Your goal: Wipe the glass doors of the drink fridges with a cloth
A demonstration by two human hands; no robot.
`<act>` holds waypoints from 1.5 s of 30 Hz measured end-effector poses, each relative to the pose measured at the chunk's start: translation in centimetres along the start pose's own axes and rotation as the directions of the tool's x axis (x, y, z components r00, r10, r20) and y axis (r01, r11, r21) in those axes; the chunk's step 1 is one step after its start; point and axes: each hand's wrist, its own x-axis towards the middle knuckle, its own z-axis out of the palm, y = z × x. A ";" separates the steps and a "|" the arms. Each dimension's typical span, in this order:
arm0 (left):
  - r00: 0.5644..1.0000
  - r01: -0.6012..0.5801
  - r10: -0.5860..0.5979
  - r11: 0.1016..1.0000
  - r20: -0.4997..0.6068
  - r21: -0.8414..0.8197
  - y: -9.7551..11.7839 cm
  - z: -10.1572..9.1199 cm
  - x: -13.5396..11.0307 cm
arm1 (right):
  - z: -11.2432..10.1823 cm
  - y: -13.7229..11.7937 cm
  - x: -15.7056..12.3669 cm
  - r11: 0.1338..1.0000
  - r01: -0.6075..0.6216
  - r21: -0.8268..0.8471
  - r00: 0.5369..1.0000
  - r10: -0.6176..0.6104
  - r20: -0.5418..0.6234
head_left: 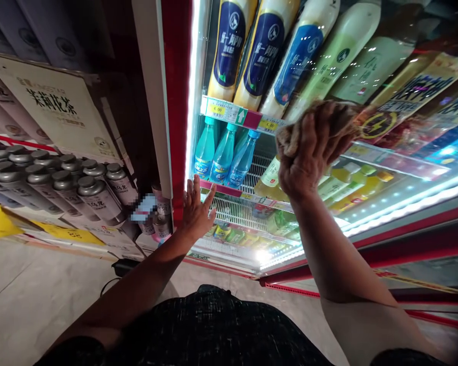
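Observation:
My right hand (pixel 304 162) is closed around a brown cloth (pixel 341 118), which is pressed to the glass front of a lit drinks fridge. Bunched folds of the cloth show by the fingers, and its far edge looks smeared. My left hand (pixel 197 211) has its fingers spread, lying against the fridge front near its lower left side. Just above the left fingers stand blue bottles (pixel 220 155) on a shelf. Over them, behind the glass, are large drink bottles with dark blue labels (pixel 265 53). The cloth hides part of the price strip (pixel 229 113).
On the left, grey-capped cans (pixel 95 195) stand in rows beside a white carton (pixel 57 107) with dark lettering. The fridge's red frame (pixel 177 91) runs upright between them and the glass. A black object with a cord (pixel 125 267) lies on the grey floor (pixel 30 284).

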 end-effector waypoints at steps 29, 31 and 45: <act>0.966 -0.129 0.134 0.991 -0.219 0.037 -0.9 -0.2 1.0 | 1.0 -3.9 0.5 0.985 0.156 -0.074 0.984 -0.162 -0.072; 0.962 -0.122 0.125 0.992 -0.242 0.029 -0.8 -0.5 1.4 | 1.1 -4.4 0.8 0.990 0.120 -0.073 0.988 -0.127 -0.089; 0.964 -0.154 0.163 0.986 -0.211 0.058 -1.6 -0.9 2.2 | 1.4 -6.8 1.6 0.984 0.147 -0.098 0.989 -0.147 0.015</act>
